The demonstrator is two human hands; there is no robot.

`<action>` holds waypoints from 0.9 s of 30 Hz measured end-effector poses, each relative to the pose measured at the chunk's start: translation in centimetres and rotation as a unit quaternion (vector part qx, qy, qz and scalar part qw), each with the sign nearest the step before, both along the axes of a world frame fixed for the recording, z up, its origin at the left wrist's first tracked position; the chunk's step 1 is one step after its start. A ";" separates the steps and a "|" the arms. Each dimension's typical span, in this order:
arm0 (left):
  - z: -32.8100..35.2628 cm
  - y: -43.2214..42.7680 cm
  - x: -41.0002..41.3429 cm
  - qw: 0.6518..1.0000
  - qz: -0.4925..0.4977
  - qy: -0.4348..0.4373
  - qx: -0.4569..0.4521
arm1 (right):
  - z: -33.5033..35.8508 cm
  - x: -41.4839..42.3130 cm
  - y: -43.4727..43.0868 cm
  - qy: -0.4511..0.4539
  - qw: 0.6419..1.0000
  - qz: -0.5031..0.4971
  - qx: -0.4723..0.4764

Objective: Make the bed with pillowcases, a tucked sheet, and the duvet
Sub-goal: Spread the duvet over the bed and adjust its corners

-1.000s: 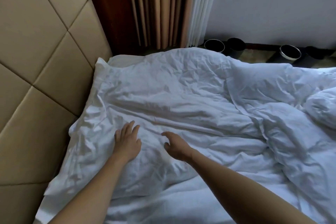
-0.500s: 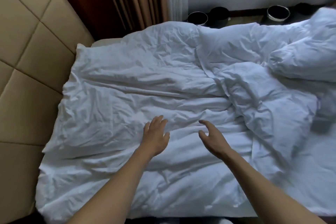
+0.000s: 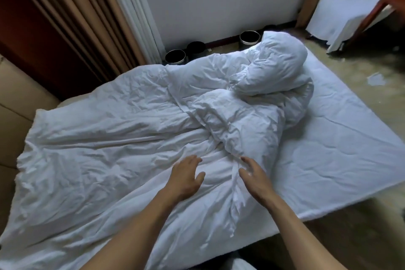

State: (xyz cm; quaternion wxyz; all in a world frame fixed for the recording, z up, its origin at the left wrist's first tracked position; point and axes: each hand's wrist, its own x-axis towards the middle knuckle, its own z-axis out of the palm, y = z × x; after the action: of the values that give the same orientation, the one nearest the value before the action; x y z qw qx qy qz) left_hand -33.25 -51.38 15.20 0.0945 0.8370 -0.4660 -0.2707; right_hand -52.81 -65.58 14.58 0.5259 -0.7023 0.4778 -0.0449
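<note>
Both grips are released, fingers straight: the left grip [image 3: 186,180] and the right grip [image 3: 255,178] are side by side over the crumpled white duvet [image 3: 109,138].

No text, label, brand, number or sign is legible anywhere in the head view. The duvet [image 3: 109,149] and the sheet [image 3: 328,160] are plain white with no print or tag showing.
</note>
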 end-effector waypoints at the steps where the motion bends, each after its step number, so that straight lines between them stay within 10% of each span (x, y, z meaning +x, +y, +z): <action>1: 0.0 -0.5 -0.6 1.000 -0.014 -0.004 0.003 | 0.4 -0.9 0.0 0.000 1.000 -0.009 -0.004; 17: 0.0 -7.4 -3.3 0.997 -0.041 0.009 -0.060 | 3.5 -2.9 -3.0 0.036 0.994 0.046 -0.092; 27: -7.8 -16.6 -1.5 0.997 0.068 0.012 -0.018 | -6.4 2.5 -15.3 0.058 0.978 0.188 -0.068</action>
State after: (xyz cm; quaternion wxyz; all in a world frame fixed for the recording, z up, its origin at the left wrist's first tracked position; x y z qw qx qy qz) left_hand -34.79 -67.98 7.39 0.1337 0.8614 -0.4119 -0.2654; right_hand -50.27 -80.89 8.13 0.4473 -0.8150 0.3629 0.0633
